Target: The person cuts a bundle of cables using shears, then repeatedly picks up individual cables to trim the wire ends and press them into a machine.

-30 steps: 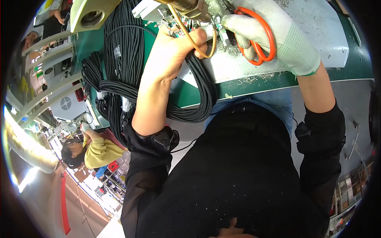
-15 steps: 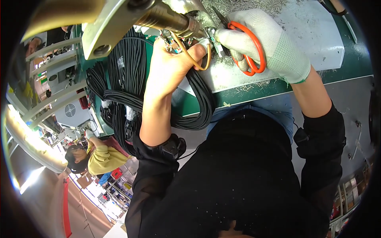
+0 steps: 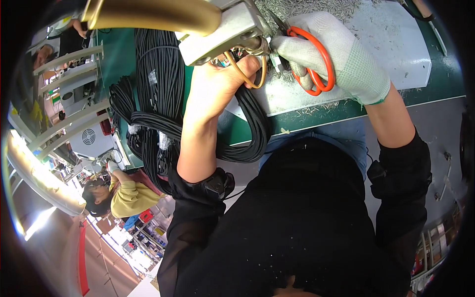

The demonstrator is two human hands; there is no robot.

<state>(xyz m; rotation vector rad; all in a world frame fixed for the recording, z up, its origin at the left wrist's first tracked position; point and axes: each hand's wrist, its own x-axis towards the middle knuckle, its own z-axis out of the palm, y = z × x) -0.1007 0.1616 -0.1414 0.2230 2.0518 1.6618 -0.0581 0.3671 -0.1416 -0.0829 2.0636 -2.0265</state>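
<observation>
My bare left hand (image 3: 210, 89) is closed, its fingertips under the machine head and largely hidden. Small metallic and greenish bits show at its fingers. A tan loop (image 3: 256, 87), perhaps a cable, curves round its thumb. My right hand (image 3: 341, 62), in a white-green knit glove, is closed on orange-handled scissors (image 3: 330, 69), whose dark blades point up and away. Its gloved fingertips are at a small silvery piece (image 3: 275, 60) beside my left thumb. Above my left hand is a metal press head (image 3: 225, 34) with a thick brass-coloured lever (image 3: 153, 17).
Bundles of black cable (image 3: 163, 84) lie on the green table (image 3: 232, 129) at the left, one looping below my left hand. Metal shavings (image 3: 321, 7) cover the far side of a pale board (image 3: 396, 49). A person in yellow (image 3: 129, 198) works at the far left.
The lever and press head have swung to the right, now covering more of my left fingertips. Both hands stay nearly in place, still closed.
</observation>
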